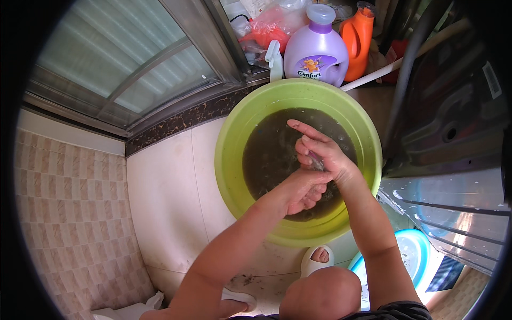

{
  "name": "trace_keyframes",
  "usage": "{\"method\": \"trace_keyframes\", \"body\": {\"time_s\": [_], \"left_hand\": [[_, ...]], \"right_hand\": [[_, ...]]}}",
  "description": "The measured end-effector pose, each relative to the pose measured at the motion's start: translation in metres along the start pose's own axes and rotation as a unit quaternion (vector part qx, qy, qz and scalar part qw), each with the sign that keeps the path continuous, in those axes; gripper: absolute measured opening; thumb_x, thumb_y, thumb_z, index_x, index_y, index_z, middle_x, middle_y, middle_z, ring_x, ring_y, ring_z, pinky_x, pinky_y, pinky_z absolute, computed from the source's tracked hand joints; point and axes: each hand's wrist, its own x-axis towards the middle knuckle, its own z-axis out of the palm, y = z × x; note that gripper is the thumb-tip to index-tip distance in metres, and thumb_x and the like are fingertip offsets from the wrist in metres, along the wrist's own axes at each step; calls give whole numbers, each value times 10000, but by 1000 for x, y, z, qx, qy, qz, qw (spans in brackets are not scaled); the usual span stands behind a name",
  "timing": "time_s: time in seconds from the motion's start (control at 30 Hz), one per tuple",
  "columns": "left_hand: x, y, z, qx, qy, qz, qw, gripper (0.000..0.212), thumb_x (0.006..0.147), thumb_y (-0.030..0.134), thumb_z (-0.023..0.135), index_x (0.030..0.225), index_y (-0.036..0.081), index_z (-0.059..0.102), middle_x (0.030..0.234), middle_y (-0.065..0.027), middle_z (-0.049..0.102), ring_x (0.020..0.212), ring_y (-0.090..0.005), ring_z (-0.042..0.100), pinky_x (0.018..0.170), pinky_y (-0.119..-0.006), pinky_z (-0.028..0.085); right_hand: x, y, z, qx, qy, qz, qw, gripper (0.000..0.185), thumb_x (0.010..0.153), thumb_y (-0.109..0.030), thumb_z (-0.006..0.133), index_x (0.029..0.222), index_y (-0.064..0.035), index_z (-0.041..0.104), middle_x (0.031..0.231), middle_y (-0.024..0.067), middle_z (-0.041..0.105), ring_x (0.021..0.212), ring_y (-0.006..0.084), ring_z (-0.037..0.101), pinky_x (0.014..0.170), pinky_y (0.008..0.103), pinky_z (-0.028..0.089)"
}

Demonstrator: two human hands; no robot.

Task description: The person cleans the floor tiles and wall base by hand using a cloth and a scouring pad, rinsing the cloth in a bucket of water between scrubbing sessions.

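Both my hands are wet and close together over the murky grey-brown water (pixel 272 160) in a large lime-green plastic basin (pixel 236 188). My right hand (pixel 326 150) has its index finger stretched out, the other fingers curled around a small wet purple-and-grey item (pixel 316 159). Only a short stretch of that item shows; I cannot tell what it is. Against the heel of the right hand, my left hand (pixel 306 192) is curled into a fist where the item's lower end disappears.
Behind the basin stand a lilac Comfort bottle (pixel 316 52), an orange jug (pixel 357 44), a white spray bottle (pixel 275 60) and plastic bags (pixel 272 30). A dark metal appliance panel (pixel 452 120) borders the right. A blue-rimmed basin (pixel 420 248) sits lower right; a sliding door (pixel 132 60) is left.
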Motion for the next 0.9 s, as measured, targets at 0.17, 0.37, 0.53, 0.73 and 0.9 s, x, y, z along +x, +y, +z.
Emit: {"method": "trace_keyframes", "body": {"time_s": [0.17, 0.37, 0.53, 0.73, 0.9], "left_hand": [[57, -26, -52, 495, 264, 387, 731, 198, 774, 180, 596, 840, 17, 505, 751, -95, 546, 554, -223, 524, 506, -343, 415], [44, -20, -27, 404, 288, 250, 831, 214, 754, 198, 634, 820, 49, 495, 683, -61, 528, 486, -167, 483, 420, -296, 364], [-13, 13, -10, -52, -2, 42, 998, 136, 853, 209, 560, 804, 126, 465, 553, 62, 331, 410, -34, 274, 350, -188, 192], [1, -22, 31, -529, -502, 88, 679, 148, 873, 182, 572, 809, 85, 481, 525, 51, 389, 380, -22, 314, 334, -160, 226], [21, -33, 59, -586, -548, 126, 583, 169, 877, 174, 568, 782, 104, 448, 505, 53, 361, 383, -23, 297, 339, -163, 206]], "right_hand": [[21, 31, -3, -142, 181, -37, 972, 286, 942, -146, 422, 1214, -74, 475, 651, -15, 405, 544, 76, 357, 483, 207, 324], [18, 36, -14, -252, 227, -96, 936, 278, 958, -247, 424, 1135, -53, 514, 681, -1, 474, 589, 91, 465, 495, 230, 386], [8, 11, -2, 4, 64, -37, 997, 504, 924, -468, 406, 1226, -68, 457, 909, 74, 539, 819, 178, 534, 698, 320, 459], [7, 25, 12, 231, -128, -79, 961, 763, 844, -673, 331, 1413, -171, 251, 1365, 114, 370, 1229, 310, 374, 997, 482, 340], [3, 23, 2, 315, -194, -117, 922, 596, 907, -461, 445, 1410, -192, 272, 928, -25, 454, 839, 131, 417, 739, 274, 385]]}}
